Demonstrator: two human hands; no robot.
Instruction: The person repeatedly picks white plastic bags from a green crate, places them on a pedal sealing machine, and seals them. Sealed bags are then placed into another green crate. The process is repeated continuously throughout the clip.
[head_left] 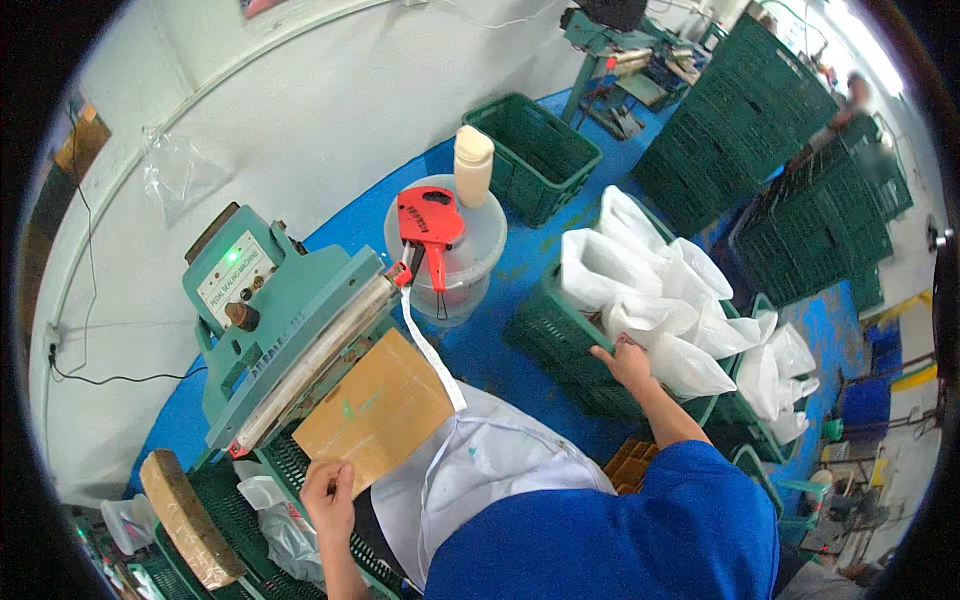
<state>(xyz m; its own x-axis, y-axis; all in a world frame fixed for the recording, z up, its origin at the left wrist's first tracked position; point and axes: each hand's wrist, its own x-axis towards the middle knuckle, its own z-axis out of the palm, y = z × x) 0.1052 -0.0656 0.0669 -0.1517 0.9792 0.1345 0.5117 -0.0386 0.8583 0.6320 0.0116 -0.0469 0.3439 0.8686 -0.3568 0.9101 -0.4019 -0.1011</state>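
My left hand (327,497) pinches the near corner of a brown paper envelope (375,410) that lies on the shelf in front of the green pedal sealing machine (285,325). My right hand (625,362) reaches out to the right, fingers on the rim of a green plastic crate (560,345) and touching the white plastic bags (650,290) heaped in it. I wear a blue top and a white apron (480,465).
A red label gun (428,225) rests on a clear lidded bucket (470,262), with a cream bottle (472,165) behind it. Empty green crates (535,150) sit further back, stacked ones (760,120) to the right. Blue floor, white wall left, another person far right.
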